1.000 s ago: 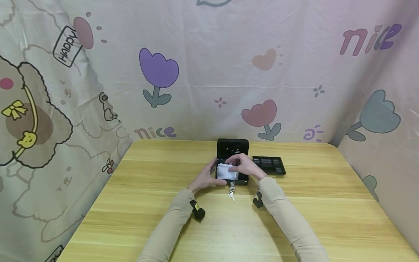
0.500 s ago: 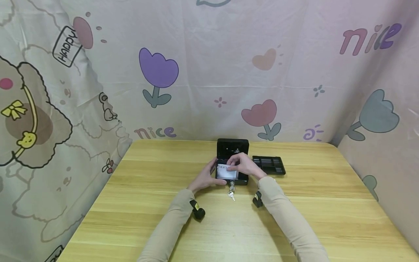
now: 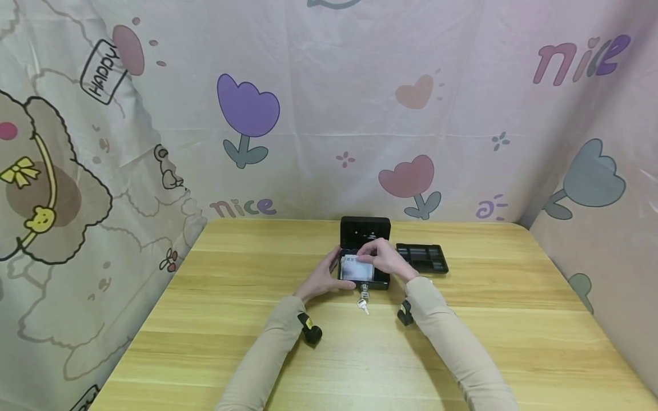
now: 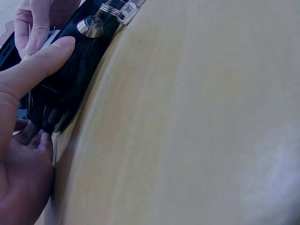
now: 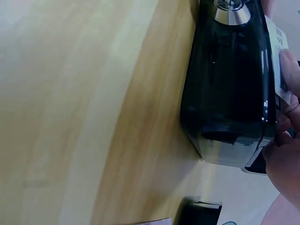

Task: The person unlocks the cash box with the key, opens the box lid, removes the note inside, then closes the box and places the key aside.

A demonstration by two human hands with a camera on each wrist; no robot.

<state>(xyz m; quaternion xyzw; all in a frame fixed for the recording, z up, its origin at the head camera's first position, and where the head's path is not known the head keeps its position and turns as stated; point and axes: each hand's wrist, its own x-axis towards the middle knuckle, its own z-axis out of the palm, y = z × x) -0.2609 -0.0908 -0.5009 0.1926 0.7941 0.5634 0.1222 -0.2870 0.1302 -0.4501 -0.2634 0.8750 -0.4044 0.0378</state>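
A black cash box (image 3: 381,285) stands on the table with its lid (image 3: 365,229) raised. My left hand (image 3: 325,278) holds the box at its left side; the thumb lies over the front rim, and the fingers (image 4: 35,136) reach round the side. Over the box's opening is a white slip of paper (image 3: 356,270) with a row of printed characters. My right hand (image 3: 384,260) pinches this paper (image 5: 275,51) near its upper edge. A ring of keys (image 3: 363,306) hangs from the front lock (image 5: 232,10). The paper hides most of the box's inside.
To the right of the box lies a black compartment tray (image 3: 422,259). The wooden table (image 3: 247,268) meets a printed curtain (image 3: 319,182) behind the box. A dark object (image 5: 199,213) shows at the bottom of the right wrist view.
My right fingertips have shifted slightly back along the paper towards its upper edge, and the paper lies a little differently over the box. My left hand has kept its place.
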